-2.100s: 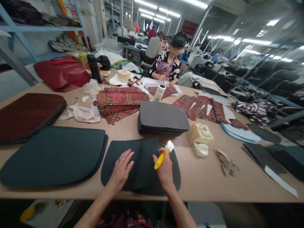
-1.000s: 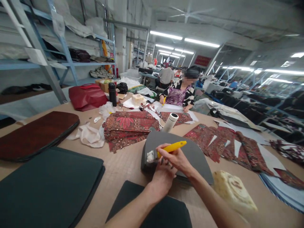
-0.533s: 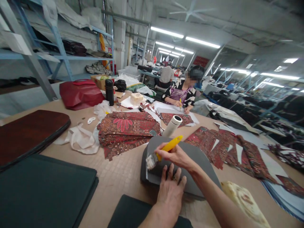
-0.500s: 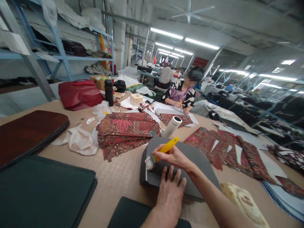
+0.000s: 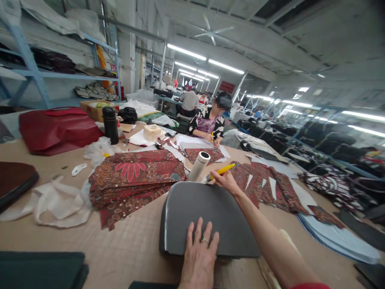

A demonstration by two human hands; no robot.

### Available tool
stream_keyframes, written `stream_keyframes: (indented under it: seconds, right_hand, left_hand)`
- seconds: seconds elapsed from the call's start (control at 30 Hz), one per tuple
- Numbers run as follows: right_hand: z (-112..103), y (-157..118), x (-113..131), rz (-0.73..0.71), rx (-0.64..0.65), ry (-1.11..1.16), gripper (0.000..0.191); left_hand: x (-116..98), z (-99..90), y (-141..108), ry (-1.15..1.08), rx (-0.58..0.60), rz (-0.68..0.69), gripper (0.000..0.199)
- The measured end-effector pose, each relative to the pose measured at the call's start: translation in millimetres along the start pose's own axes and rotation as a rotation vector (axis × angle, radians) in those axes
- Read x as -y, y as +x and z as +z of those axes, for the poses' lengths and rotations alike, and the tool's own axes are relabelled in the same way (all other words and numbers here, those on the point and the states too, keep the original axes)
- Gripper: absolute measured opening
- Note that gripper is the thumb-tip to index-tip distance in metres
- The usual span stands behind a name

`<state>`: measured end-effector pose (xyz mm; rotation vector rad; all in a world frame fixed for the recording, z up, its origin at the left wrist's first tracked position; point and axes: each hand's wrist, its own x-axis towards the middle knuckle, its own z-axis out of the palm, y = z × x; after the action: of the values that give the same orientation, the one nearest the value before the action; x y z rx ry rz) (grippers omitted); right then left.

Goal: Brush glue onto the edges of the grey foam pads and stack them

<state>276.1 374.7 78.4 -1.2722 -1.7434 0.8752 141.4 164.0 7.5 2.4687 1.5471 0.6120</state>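
A stack of dark grey panels with one rounded end (image 5: 192, 204) lies on the table in front of me. My left hand (image 5: 201, 249) rests flat on the top panel with its fingers spread, a ring on one of them. Past the far edge of the stack, my right hand (image 5: 227, 184) grips a brush by its yellow handle (image 5: 224, 169). The brush's pale bristle end points left and is partly hidden behind my fingers. Close to it stands a white bottle (image 5: 199, 165). Red-brown patterned fabric pieces (image 5: 138, 170) are piled to the left of the bottle.
More patterned pieces (image 5: 270, 182) lie at right, near pale rounded sheets (image 5: 337, 241). A red bag (image 5: 58, 130), a black thermos (image 5: 110, 125) and a white cloth (image 5: 60, 202) are at left. Dark green panels (image 5: 39, 269) lie near left. Across the table a person (image 5: 209, 120) holds something yellow.
My right hand has carried the brush from the left edge of the stack to its far edge. My left hand stays on the panel, and the view has swung right.
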Motion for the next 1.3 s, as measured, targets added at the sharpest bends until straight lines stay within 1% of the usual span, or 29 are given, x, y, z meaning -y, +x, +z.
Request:
stream_keyframes:
  seconds: [0.1,0.2,0.27,0.3,0.33,0.4,0.53,0.63,0.7,0.73,0.83,0.9,0.93,0.97,1.0,1.03,1.07,1.1,1.13,1.17,1.2,1.27,1.3]
  right_hand:
    - [-42,-20,-19,0.027,-0.118,-0.047,0.04]
    - [-82,-41,-35,0.06,-0.264,-0.098,0.041]
    - [-99,-52,-42,0.084,-0.363,-0.138,0.04]
    - [-104,-56,-45,0.092,-0.404,-0.154,0.04]
    - [-106,-59,-47,0.095,-0.435,-0.166,0.04]
    - [-103,-61,-49,0.085,-0.459,-0.176,0.04]
    - [-93,-67,-45,0.068,-0.441,-0.2,0.038]
    - [-98,-89,-39,0.075,-0.466,-0.237,0.036]
    - [-102,-116,-35,0.08,-0.479,-0.26,0.036]
    - [-102,-135,-32,0.084,-0.481,-0.268,0.036]
    - [-96,-204,-24,0.072,-0.486,-0.304,0.036]
    - [-92,-250,-17,0.032,-0.499,-0.358,0.031]
    - [-91,-266,-13,0.035,-0.479,-0.379,0.028]
    - [-92,-276,-7,0.046,-0.49,-0.394,0.027]
    - [-93,-277,-1,0.061,-0.515,-0.392,0.027]
    - [-94,-269,7,0.071,-0.545,-0.368,0.029]
    - [-93,-251,14,0.072,-0.607,-0.321,0.032]
    - [-90,-226,22,0.065,-0.617,-0.25,0.035]
    - [-83,-196,30,0.052,-0.571,-0.167,0.038]
    - [-74,-162,37,0.058,-0.446,-0.101,0.041]
    - [-63,-130,42,0.051,-0.384,-0.081,0.042]
    - [-37,-75,46,0.048,-0.305,-0.07,0.036]
    - [-27,-56,45,0.056,-0.281,-0.075,0.031]
  left_hand:
    - [5,9.3,0,0.061,-0.084,0.022,0.043]
    - [8,14.2,0,0.126,-0.147,0.033,0.046]
    - [9,14.1,0,0.171,-0.205,0.029,0.044]
    - [10,13.2,0,0.191,-0.238,0.029,0.043]
    - [11,11.8,0,0.208,-0.263,0.039,0.042]
    - [14,8.6,0,0.237,-0.287,0.087,0.041]
    - [21,3.8,1,0.303,-0.3,0.168,0.046]
    - [23,4.2,2,0.32,-0.296,0.177,0.048]
    - [23,5.8,3,0.292,-0.279,0.166,0.046]
    - [23,6.6,3,0.273,-0.27,0.155,0.045]
    - [22,7.7,3,0.224,-0.241,0.112,0.043]
    - [20,6.8,4,0.21,-0.212,0.095,0.043]
    - [19,5.8,4,0.209,-0.198,0.088,0.044]
    - [18,4.6,4,0.209,-0.184,0.082,0.045]
    - [16,3.1,4,0.21,-0.17,0.078,0.046]
    - [14,1.3,4,0.211,-0.155,0.074,0.047]
    - [13,-0.7,4,0.212,-0.142,0.068,0.048]
    - [11,-3.0,4,0.213,-0.131,0.06,0.048]
    - [10,-5.4,4,0.214,-0.118,0.054,0.048]
    - [8,-7.8,4,0.214,-0.103,0.048,0.047]
    - [8,-10.1,4,0.214,-0.087,0.044,0.047]
    - [7,-13.8,4,0.208,-0.057,0.038,0.046]
    - [8,-14.6,4,0.2,-0.047,0.037,0.046]
